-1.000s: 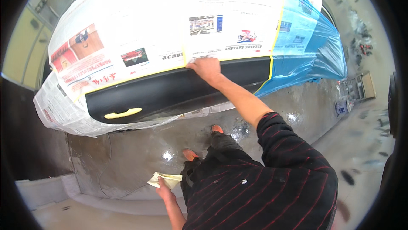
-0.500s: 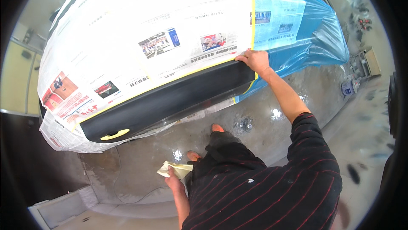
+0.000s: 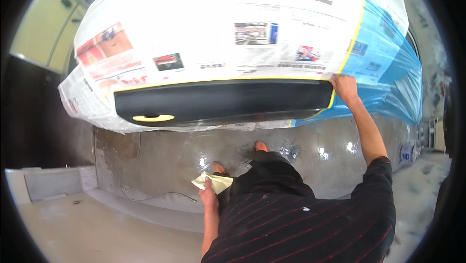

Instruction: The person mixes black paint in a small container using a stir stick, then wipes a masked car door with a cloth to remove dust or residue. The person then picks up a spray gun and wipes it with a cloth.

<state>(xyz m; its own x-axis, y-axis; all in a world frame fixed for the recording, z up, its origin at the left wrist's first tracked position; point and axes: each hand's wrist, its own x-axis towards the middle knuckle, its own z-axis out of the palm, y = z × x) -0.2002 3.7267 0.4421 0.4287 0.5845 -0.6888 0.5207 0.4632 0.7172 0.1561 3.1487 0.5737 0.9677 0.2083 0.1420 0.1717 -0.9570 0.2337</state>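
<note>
A car side is masked with newspaper sheets [image 3: 194, 34], leaving a long black door panel [image 3: 233, 99] bare. Yellow masking tape [image 3: 228, 78] runs along the panel's upper edge. Yellow covering also wraps the door handle [image 3: 154, 118] at the panel's lower left. My right hand [image 3: 345, 88] is at the panel's upper right corner, fingers curled in against the taped edge; whatever they pinch is hidden. Blue plastic film [image 3: 403, 90] hangs just right of it. Low beside my body, my left hand [image 3: 208, 197] grips a folded pale yellow cloth [image 3: 221, 184].
The grey floor [image 3: 165, 153] has wet, shiny patches near my feet. A thin cable [image 3: 121, 183] curves across it on the left. A whitish bucket [image 3: 408, 153] stands at the right by the wall. A pale ledge [image 3: 121, 204] lies at the lower left.
My view has turned, so the panel now looks nearly level and sits further right. The right hand stays at the panel's corner, its fingers more curled. My left hand still holds the cloth.
</note>
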